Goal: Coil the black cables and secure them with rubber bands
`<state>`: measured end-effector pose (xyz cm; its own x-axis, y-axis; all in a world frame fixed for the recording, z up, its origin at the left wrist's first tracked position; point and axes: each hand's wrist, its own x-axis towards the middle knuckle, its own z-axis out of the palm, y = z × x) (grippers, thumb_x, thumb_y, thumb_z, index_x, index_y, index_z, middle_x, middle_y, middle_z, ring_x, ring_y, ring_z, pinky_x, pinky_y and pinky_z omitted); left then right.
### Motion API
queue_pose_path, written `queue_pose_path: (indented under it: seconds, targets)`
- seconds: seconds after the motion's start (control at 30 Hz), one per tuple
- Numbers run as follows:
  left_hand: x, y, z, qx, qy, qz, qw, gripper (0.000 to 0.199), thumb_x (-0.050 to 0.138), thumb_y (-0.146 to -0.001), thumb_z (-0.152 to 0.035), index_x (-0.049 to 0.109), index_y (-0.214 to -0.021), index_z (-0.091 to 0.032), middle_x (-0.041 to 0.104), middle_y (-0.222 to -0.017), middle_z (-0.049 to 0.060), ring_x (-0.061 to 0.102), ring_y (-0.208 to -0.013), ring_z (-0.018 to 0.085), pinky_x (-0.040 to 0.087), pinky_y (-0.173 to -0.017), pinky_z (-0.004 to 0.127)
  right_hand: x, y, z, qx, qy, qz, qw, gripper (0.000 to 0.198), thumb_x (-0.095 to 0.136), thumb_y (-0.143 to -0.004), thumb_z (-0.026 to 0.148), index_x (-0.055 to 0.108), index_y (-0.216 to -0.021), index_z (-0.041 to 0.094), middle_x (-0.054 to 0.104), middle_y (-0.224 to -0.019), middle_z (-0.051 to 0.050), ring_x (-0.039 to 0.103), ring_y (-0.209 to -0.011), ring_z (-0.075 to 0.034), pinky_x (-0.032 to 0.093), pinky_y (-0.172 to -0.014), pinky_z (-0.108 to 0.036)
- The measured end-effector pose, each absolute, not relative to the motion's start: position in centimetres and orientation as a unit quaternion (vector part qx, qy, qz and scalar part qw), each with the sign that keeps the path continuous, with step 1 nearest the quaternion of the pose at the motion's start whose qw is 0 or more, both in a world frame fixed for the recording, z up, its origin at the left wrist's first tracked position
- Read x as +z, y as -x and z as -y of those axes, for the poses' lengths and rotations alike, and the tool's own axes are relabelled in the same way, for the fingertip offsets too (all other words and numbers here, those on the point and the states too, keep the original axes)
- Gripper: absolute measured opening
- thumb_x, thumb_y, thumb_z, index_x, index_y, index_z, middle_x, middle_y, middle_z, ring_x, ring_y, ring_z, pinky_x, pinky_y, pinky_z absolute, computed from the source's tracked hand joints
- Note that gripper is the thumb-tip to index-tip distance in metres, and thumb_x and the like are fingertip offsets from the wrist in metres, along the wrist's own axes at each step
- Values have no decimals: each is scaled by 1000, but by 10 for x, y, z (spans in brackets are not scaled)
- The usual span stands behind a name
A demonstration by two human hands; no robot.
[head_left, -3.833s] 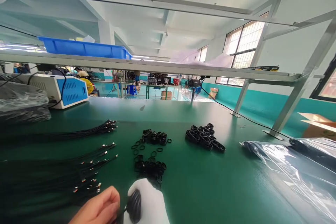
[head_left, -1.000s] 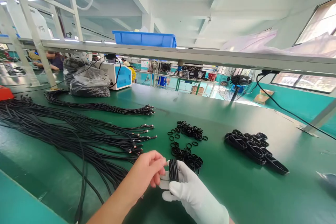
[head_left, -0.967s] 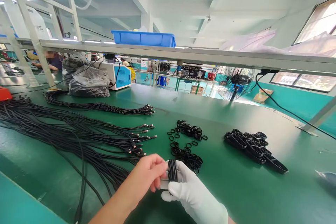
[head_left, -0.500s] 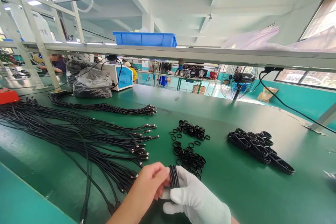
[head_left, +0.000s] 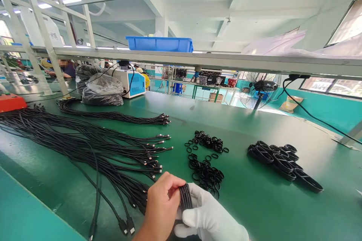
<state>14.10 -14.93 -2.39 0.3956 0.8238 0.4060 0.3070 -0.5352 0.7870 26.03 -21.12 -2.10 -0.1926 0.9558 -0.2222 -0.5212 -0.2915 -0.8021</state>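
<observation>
Green tabletop: decent elbow room right of hands, edge lower left. Coiled black cable snug in white-gloved right hand; bare left hand curled against coil's left side, can't tell if pinching.

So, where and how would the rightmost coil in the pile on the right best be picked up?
Probably by pinching the rounded near-right end of the rightmost coil, coming from the right. It is a long loop lying low on the tabletop, with that end jutting away from the pile, while its far-left end is crowded by the other coils.
</observation>
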Motion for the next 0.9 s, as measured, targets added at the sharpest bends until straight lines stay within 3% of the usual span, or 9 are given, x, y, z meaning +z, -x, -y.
queue_pose_path:
  seconds: [0.17,0.33,0.47,0.57,0.67,0.77,0.9]
  targets:
    - [-22,-141,144,417,-778,-359,304,26,42,-71,-3,61,-69,-20,56,-67,-1,53,-60,14,41,-56,23,-18,-260,211,707,366,291,531,55,83,-50,23,59,-99,14,58,-92,-4,58,-77,-13,46,-63,-25]
    - [-18,-145,138,393,-755,-395,346,20,45,-69,-6,60,-70,-20,54,-67,-2,52,-59,13,40,-55,23,-24,-265,212,742,282,288,536,50,63,-75,49,55,-111,15,53,-109,-10,57,-91,-17,49,-71,-29]
    - [-3,-141,133,321,-759,-401,400,16,51,-68,-11,63,-76,-19,56,-71,-1,51,-61,14,40,-58,24,-26,-269,213,744,270,283,542,43,71,-70,33,55,-106,16,53,-101,-7,57,-84,-17,50,-64,-28]
    - [12,-131,133,293,-724,-394,484,14,54,-75,-24,63,-84,-19,58,-76,0,52,-69,15,40,-65,25,-23,-271,214,756,248,257,549,39,69,-71,30,55,-104,14,54,-99,-8,58,-85,-18,50,-66,-30]
    - [21,-122,137,259,-718,-384,519,19,50,-80,-33,61,-76,-18,53,-69,-2,47,-67,14,36,-62,24,-20,-272,215,748,250,266,555,40,72,-70,27,55,-104,15,53,-102,-8,57,-89,-18,49,-70,-29]
    - [23,-120,142,213,-733,-356,539,16,51,-79,-30,60,-74,-18,44,-63,-5,39,-61,12,30,-56,23,-19,-270,214,739,256,291,550,44,75,-67,28,56,-104,15,53,-97,-6,56,-87,-15,49,-70,-27]
    - [21,-122,147,187,-755,-331,534,12,50,-78,-24,56,-69,-18,43,-62,-5,37,-60,11,29,-56,22,-20,-267,212,734,257,309,548,47,77,-65,32,57,-103,15,54,-95,-5,55,-86,-15,48,-69,-26]
